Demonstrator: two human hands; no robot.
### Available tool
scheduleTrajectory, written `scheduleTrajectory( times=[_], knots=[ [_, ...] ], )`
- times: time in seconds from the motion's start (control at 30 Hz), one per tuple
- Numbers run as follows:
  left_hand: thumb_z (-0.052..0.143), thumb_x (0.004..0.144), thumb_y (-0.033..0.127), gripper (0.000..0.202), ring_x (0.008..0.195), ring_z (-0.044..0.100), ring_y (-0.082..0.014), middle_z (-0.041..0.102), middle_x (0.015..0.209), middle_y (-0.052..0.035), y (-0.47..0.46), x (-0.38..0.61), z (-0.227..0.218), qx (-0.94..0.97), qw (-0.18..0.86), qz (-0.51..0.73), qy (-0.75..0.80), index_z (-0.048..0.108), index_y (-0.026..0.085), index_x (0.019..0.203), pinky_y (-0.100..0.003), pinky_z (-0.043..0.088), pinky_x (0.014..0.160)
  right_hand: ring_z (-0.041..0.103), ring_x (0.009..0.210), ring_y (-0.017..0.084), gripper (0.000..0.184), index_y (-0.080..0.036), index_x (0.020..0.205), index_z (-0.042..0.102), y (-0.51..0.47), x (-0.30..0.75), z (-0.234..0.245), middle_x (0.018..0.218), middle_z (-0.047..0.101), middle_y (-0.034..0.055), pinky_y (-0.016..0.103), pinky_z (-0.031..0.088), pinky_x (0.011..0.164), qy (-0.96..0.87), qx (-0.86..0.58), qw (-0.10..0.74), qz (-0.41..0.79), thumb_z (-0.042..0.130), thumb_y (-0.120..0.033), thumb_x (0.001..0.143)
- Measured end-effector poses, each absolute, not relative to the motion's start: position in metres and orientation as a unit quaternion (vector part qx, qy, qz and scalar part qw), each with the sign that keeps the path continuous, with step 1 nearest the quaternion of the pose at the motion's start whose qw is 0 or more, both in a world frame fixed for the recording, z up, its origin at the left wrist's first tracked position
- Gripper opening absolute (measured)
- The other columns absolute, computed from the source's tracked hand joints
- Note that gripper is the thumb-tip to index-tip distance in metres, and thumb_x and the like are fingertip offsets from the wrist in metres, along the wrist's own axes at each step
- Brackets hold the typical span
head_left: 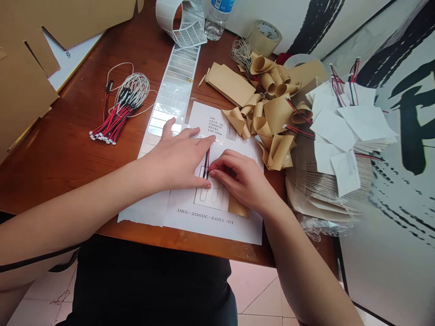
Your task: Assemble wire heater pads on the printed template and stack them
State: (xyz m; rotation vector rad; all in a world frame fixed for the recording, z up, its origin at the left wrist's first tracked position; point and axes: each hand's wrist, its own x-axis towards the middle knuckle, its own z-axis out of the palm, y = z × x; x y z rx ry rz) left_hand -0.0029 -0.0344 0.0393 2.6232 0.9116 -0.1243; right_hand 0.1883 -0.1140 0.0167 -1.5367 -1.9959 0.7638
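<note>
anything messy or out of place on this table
Yes: curled brown paper scraps lie in a loose heap right of the printed sheet, and the white squares atop the stack at the right edge of the table are fanned askew, some overhanging it. Nothing looks spilled.

Bare table [57, 163] lies open at the near left, out to the wire bundle [118, 108]. On the right, curled brown papers [272, 122] and stacked white pads [343, 145] crowd the printed sheet [210, 226]. Cardboard [27, 68] overhangs the far left.

One head-worn camera looks forward and down, close over the left hand [176, 160] and right hand [244, 181].
</note>
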Motion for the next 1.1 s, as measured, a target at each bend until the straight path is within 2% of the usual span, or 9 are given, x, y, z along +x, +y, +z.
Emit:
scheduleTrajectory(
  times=[0.37,0.7,1.1],
  knots=[
    [0.066,0.087,0.062,0.094,0.158,0.031,-0.0391,0.054,0.157,-0.0233,-0.0343,-0.0046,0.0379,0.93,0.183,-0.035,0.318,0.035,0.015,0.163,-0.069,-0.003,0.125,0.059,0.068,0.015,0.01,-0.022,0.083,0.065,-0.1164,0.1856,0.0136,0.083,0.065,0.001,0.033,0.045,0.071,-0.743,-0.575,0.243,0.239,0.066,-0.016,0.091],
    [0.064,0.089,0.058,0.094,0.16,0.027,-0.0392,0.052,0.159,-0.0237,-0.0373,-0.0046,0.0387,0.931,0.189,-0.034,0.31,0.033,0.01,0.163,-0.069,-0.002,0.125,0.06,0.069,0.016,0.01,-0.022,0.082,0.063,-0.1203,0.1815,0.0181,0.082,0.065,0.0016,0.033,0.044,0.069,-0.746,-0.578,0.246,0.221,0.064,-0.016,0.089],
    [0.065,0.087,0.059,0.095,0.159,0.028,-0.0411,0.051,0.159,-0.0237,-0.0368,-0.0044,0.0374,0.928,0.199,-0.022,0.313,0.035,0.011,0.163,-0.07,-0.001,0.125,0.059,0.069,0.015,0.01,-0.022,0.08,0.062,-0.1199,0.1811,0.0159,0.082,0.066,0.0017,0.032,0.045,0.068,-0.746,-0.584,0.237,0.214,0.064,-0.015,0.088]
  ],
)
